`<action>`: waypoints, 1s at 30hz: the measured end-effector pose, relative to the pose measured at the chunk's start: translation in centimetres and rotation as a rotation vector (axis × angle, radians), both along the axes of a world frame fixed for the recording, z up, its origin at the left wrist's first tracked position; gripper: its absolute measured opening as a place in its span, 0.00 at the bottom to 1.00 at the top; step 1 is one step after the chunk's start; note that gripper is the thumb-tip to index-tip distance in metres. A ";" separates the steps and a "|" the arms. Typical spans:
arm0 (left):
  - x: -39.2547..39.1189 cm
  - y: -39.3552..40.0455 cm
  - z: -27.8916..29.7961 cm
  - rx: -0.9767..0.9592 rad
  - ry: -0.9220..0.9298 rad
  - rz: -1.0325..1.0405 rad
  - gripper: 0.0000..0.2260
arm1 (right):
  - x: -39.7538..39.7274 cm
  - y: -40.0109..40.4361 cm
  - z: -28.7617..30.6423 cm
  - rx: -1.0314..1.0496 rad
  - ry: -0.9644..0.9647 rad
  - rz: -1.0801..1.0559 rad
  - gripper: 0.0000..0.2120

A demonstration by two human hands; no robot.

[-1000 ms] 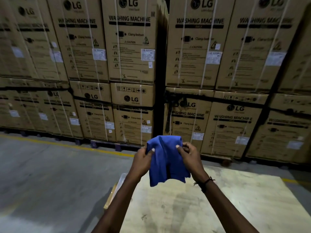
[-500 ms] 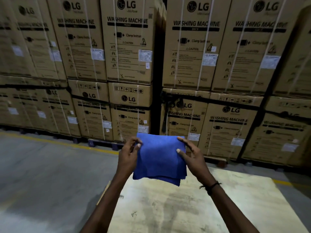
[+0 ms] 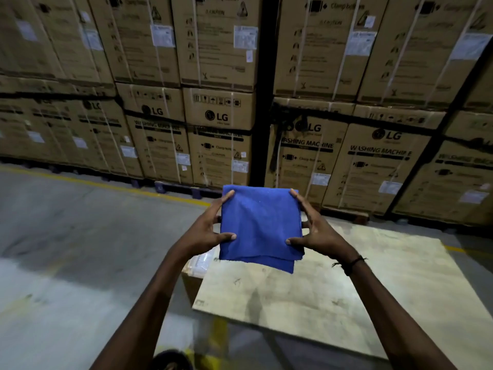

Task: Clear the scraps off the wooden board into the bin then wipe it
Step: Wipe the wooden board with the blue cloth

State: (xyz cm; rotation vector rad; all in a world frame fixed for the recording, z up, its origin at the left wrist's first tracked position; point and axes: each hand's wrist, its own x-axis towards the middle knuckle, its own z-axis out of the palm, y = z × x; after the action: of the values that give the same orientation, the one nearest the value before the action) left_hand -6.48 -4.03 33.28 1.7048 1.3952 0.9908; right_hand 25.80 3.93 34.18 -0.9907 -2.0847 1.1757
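Head cam: both hands hold a folded blue cloth (image 3: 260, 225) up in the air, left hand (image 3: 206, 231) pinching its left edge, right hand (image 3: 318, 232) its right. The board (image 3: 373, 284) lies below on the floor, cartons (image 3: 218, 134) stacked behind.

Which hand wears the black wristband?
The right hand, black wristband just behind it; the left hand has a bare wrist. Both hold the blue cloth.

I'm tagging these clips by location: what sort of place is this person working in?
Most likely a warehouse or appliance storeroom: strapped washing machine cartons stand stacked in rows on pallets, and a yellow line marks the concrete floor.
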 end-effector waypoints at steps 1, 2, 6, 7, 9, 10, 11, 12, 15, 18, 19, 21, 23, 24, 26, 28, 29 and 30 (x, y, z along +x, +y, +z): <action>-0.5 -0.2 -0.8 -0.009 0.020 -0.001 0.46 | -0.6 -0.4 -0.6 -0.020 -0.028 0.003 0.57; -0.9 -0.3 -1.5 -0.005 0.047 -0.002 0.47 | -1.1 -0.7 -1.1 -0.021 -0.054 0.002 0.58; -2.2 -0.6 -5.3 -0.012 0.128 0.001 0.49 | -3.2 -2.4 -4.4 -0.063 -0.092 -0.042 0.58; -2.2 -0.8 -6.2 -0.003 0.142 0.000 0.48 | -3.6 -2.9 -5.1 -0.075 -0.085 -0.060 0.56; -2.0 -1.1 -8.1 0.021 0.165 -0.023 0.44 | -4.4 -3.9 -7.0 -0.078 -0.090 -0.091 0.51; -1.8 -1.3 -9.1 0.028 0.173 -0.041 0.41 | -4.8 -4.4 -8.0 -0.066 -0.105 -0.098 0.48; -1.6 -1.5 -10.0 0.028 0.186 -0.056 0.38 | -5.1 -4.8 -9.2 -0.050 -0.129 -0.100 0.45; -1.4 -1.7 -10.8 0.021 0.203 -0.070 0.36 | -5.3 -5.1 -10.2 -0.045 -0.161 -0.102 0.42; -1.2 -2.1 -13.9 -0.022 0.244 -0.098 0.33 | -5.9 -5.6 -13.4 -0.062 -0.269 -0.120 0.39; -1.5 -2.2 -16.7 -0.078 0.288 -0.104 0.33 | -5.7 -5.8 -16.0 -0.092 -0.318 -0.140 0.44; -1.7 -2.0 -17.5 -0.099 0.298 -0.104 0.34 | -5.7 -5.8 -16.7 -0.112 -0.324 -0.154 0.46; -1.7 -1.6 -18.9 -0.153 0.317 -0.106 0.38 | -5.4 -5.5 -18.2 -0.147 -0.346 -0.172 0.50; -1.6 -0.7 -20.3 -0.208 0.337 -0.105 0.39 | -5.3 -4.7 -19.6 -0.175 -0.388 -0.168 0.53; -1.4 -0.2 -21.1 -0.229 0.351 -0.098 0.40 | -5.3 -4.1 -20.3 -0.188 -0.400 -0.164 0.54; -1.0 0.8 -22.5 -0.275 0.371 -0.066 0.41 | -5.2 -2.7 -22.0 -0.210 -0.402 -0.164 0.55; -0.7 1.4 -23.7 -0.306 0.377 -0.043 0.40 | -5.5 -1.5 -23.6 -0.233 -0.412 -0.167 0.55; -0.7 1.8 -24.4 -0.320 0.381 -0.040 0.41 | -5.7 -0.9 -24.3 -0.251 -0.420 -0.162 0.55; -0.8 2.3 -25.1 -0.340 0.382 -0.039 0.41 | -5.8 -0.2 -25.3 -0.278 -0.420 -0.153 0.54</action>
State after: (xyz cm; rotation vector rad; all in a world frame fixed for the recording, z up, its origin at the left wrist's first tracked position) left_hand -7.29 -1.77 8.15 1.7049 1.6528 0.3825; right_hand 20.01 3.77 8.86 -1.6164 -2.1370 1.2865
